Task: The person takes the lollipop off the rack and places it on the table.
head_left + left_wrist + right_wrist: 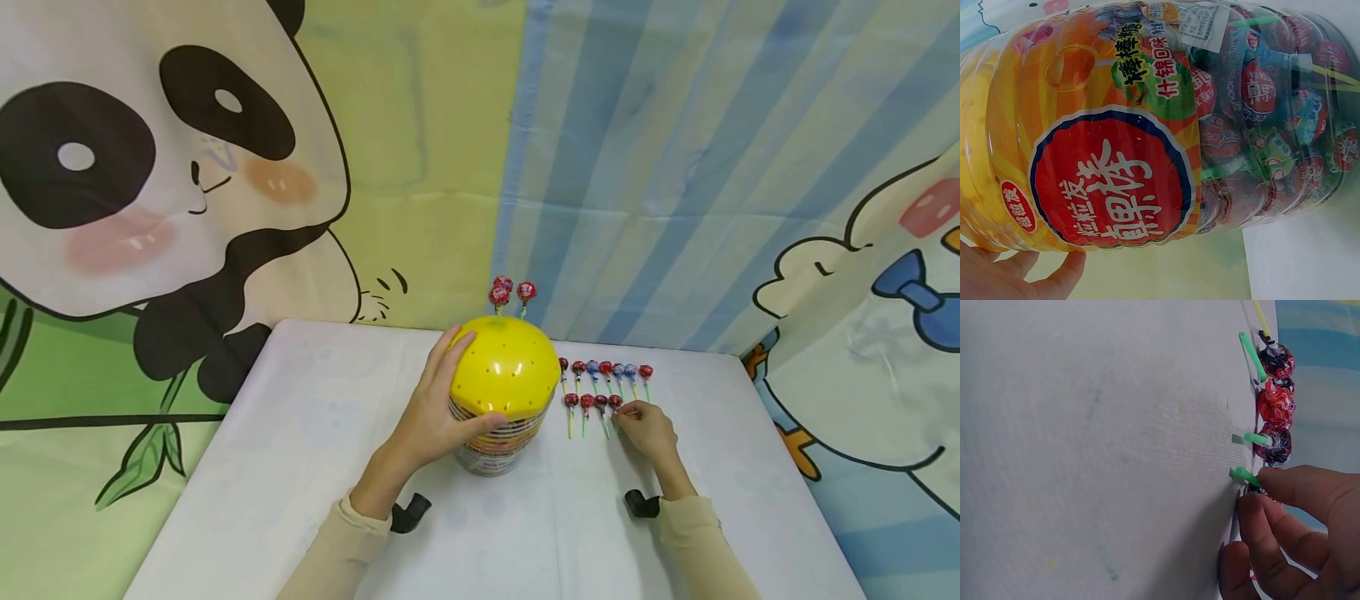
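Observation:
A clear plastic candy jar (1260,112) with an orange label and a yellow domed lid (506,367) stands on the table. My left hand (438,408) grips the jar at its lid, thumb in front and fingers round the left side. Several lollipops (527,291) stick up from holes in the lid's far side; more wrapped ones show through the jar's wall. To the right of the jar, lollipops lie in two rows. At the right end of the near row, my right hand (647,427) pinches a lollipop by its green stick (1245,475), its head mostly hidden by the fingers.
The far row of lollipops (606,367) lies just behind the near one. White cloth covers the table (510,542), whose back edge meets a printed curtain (420,167). A black wrist mount (641,503) juts out beside each wrist.

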Demonstrator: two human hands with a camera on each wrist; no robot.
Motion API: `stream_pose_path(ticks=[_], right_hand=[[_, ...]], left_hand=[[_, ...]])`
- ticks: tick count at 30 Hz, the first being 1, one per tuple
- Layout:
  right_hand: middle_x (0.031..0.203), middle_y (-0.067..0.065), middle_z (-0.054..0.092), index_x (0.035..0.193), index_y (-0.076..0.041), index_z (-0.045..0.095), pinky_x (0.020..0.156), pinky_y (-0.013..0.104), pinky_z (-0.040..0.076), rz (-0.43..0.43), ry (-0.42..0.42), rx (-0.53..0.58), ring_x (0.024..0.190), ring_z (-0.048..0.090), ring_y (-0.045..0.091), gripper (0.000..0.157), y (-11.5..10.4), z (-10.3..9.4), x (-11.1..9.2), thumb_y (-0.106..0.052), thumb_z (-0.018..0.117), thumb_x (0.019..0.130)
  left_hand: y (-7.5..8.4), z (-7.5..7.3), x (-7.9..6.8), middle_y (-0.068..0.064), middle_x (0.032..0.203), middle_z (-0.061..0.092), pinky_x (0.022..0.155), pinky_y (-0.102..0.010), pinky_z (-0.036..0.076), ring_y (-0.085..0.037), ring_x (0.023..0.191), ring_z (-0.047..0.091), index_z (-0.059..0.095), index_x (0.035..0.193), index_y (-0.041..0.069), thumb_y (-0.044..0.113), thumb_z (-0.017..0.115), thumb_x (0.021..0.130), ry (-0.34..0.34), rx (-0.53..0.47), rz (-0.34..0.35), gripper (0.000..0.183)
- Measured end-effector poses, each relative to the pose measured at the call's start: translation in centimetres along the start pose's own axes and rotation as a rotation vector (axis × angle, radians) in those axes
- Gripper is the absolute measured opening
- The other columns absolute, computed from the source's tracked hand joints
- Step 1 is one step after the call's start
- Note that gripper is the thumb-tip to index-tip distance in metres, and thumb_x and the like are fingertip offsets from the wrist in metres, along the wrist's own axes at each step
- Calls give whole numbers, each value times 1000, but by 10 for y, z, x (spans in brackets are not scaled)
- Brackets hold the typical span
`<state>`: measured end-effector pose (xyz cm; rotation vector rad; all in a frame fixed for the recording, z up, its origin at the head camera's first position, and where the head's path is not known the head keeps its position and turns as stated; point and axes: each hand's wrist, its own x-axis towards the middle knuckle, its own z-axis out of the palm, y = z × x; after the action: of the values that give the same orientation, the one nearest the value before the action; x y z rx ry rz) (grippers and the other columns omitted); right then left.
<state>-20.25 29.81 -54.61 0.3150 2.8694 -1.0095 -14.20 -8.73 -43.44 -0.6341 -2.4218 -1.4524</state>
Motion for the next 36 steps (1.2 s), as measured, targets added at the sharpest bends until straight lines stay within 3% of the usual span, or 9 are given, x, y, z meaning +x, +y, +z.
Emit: stream_pose_path(ticks=[7, 12, 22, 26, 30, 36], right_hand=[[94, 11, 71, 105, -4, 72, 73, 49, 45, -28, 18, -15, 86, 64, 32, 26, 1, 1, -1, -26, 69, 92], [100, 15, 72, 108, -4, 71, 75, 51, 46, -40, 1, -12, 89, 64, 33, 26, 3, 2, 0, -25, 68, 93], [95, 11, 71, 104, -3, 71, 74, 48, 48, -61, -8, -15, 88, 63, 32, 24, 2, -3, 1, -25, 67, 94], [95, 12, 70, 104, -3, 71, 72, 45, 48, -99, 46, 0, 90, 63, 33, 23, -3, -7, 1, -23, 66, 94], [101, 15, 70, 109, -4, 72, 70, 42, 51, -228, 132, 91, 92, 64, 34, 24, -29, -17, -1, -23, 67, 97], [108, 7, 69, 115, -11, 73, 72, 34, 50, -431, 119, 368, 94, 61, 21, 27, -114, -39, -17, -32, 66, 98]], left_hand=[[0, 0, 1, 11, 165, 5, 101, -61, 41, -30, 140, 34, 19, 158, 41, 56, 81, 77, -5, 4, -17, 104], [0, 0, -1, 7, 166, 6, 99, -62, 41, -31, 139, 35, 19, 158, 41, 56, 81, 77, -8, -2, -21, 103], [0, 1, 0, 13, 165, 5, 100, -62, 41, -31, 140, 35, 19, 158, 41, 56, 82, 77, -4, -9, -17, 104], [0, 1, 0, 13, 165, 4, 100, -62, 41, -31, 140, 35, 19, 158, 41, 55, 82, 76, -7, -7, -19, 104], [0, 1, 0, 13, 165, 5, 99, -62, 41, -32, 139, 35, 19, 158, 41, 55, 81, 77, -7, -5, -19, 104], [1, 0, 0, 13, 165, 5, 99, -62, 42, -31, 139, 36, 19, 158, 41, 55, 82, 76, -2, -4, -20, 104]])
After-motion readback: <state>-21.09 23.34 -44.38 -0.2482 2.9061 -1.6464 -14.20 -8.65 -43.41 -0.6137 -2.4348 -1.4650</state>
